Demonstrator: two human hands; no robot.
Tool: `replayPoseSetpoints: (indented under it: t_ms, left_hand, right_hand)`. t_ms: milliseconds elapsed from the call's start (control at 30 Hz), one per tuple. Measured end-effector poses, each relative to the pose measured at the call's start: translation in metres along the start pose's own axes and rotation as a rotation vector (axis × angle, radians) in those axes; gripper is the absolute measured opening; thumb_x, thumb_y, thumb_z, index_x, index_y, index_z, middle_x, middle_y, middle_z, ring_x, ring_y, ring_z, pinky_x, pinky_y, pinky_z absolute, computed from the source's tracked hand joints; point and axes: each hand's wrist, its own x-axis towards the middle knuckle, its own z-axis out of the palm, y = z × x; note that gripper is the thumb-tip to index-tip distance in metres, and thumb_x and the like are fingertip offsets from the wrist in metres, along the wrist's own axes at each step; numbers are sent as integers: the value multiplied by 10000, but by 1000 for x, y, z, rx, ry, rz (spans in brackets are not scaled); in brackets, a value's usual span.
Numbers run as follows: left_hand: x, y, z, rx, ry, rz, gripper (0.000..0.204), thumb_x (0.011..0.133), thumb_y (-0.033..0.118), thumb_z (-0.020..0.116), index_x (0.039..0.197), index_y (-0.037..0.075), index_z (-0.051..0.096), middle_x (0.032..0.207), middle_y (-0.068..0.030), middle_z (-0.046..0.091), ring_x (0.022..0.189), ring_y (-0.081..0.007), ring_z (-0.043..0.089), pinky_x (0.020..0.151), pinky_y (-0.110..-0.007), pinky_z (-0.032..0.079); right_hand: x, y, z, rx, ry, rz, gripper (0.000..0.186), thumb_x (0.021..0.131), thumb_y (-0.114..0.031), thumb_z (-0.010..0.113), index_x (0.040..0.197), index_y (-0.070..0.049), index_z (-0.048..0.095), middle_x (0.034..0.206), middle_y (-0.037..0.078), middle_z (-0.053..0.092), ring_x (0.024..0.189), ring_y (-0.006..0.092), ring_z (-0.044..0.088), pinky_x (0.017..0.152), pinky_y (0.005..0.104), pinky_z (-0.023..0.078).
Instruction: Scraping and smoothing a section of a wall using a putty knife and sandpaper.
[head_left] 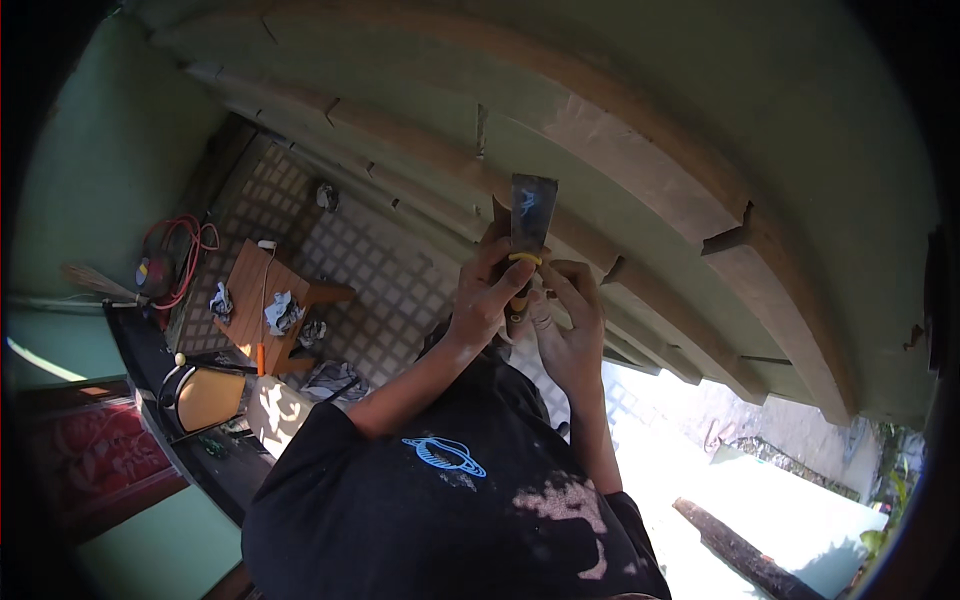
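Over on the left of the frame I see a yellow-backed chair [208, 400], with a wooden table [247, 290] above and to its right bearing crumpled paper [283, 313]. Toward the middle, above the black shirt [400, 530], the person's left hand [482, 290] pinches a scraper [534, 212] near the base of its blade, the thumb laid across the front. The scraper sits just above the centre of the frame, its broad blade pointing to the top edge. Its long axis runs nearly upright, the blade end leaning slightly right and the dark-and-yellow handle heading down toward the shirt. Much of that handle is covered by fingers, and those behind the tool are out of sight. A brownish piece just left of the blade is hard to make out. Right of the handle, the right hand [572, 325] has its fingers bent in close; whether they press on it, I cannot tell. Farther right, wooden beams [795, 310] curve into the dark rim, while at lower right a log [745, 553] is cut off by the bottom edge, beside glaringly washed-out ground
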Motion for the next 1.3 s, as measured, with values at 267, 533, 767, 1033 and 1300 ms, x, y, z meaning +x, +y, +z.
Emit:
replayPoseSetpoints:
  t_ms: [267, 533, 767, 1033, 1300]
  left_hand:
    - [23, 7, 11, 161, -34, 147, 250, 959, 212, 673, 1014, -31, 679, 1144, -73, 478, 1090, -145, 494, 938, -272, 409]
    - [66, -1, 7, 171, -98, 255, 179, 963, 166, 657, 950, -12, 667, 1071, -70, 483, 969, -157, 503, 856, -276, 411]
    - [88, 4, 14, 278, -53, 355, 169, 936, 146, 670, 977, -19, 669, 982, -96, 525, 906, -186, 522, 805, -300, 434]
    - [78, -1, -3, 397, -104, 425, 323, 899, 269, 725, 1063, -4, 667, 1105, -121, 496, 1056, -244, 524, 920, -353, 442]
    - [45, -14, -31, 561, -321, 186, 472, 842, 360, 766, 1033, -49, 626, 1145, -159, 466, 1117, -307, 518, 992, -396, 424]
  right_hand:
    - [16, 15, 0, 103, 7, 84, 337, 900, -218, 726, 1071, 27, 570, 828, 113, 616, 721, 201, 610, 684, 330, 505]
    - [38, 17, 5, 177, 102, 193, 292, 1036, -285, 538, 1078, 4, 541, 658, 41, 551, 564, 100, 531, 510, 233, 412]
    - [59, 11, 23, 11, 262, 149, 440, 1065, -356, 482, 953, 41, 633, 651, 19, 583, 586, 83, 501, 535, 252, 398]
    - [79, 14, 17, -111, 428, -95, 323, 1020, -203, 561, 833, 25, 691, 692, 100, 644, 588, 170, 592, 558, 295, 443]
    - [86, 8, 19, 11, 379, -34, 433, 1055, -304, 521, 854, 49, 670, 686, 66, 655, 632, 114, 616, 572, 239, 446]
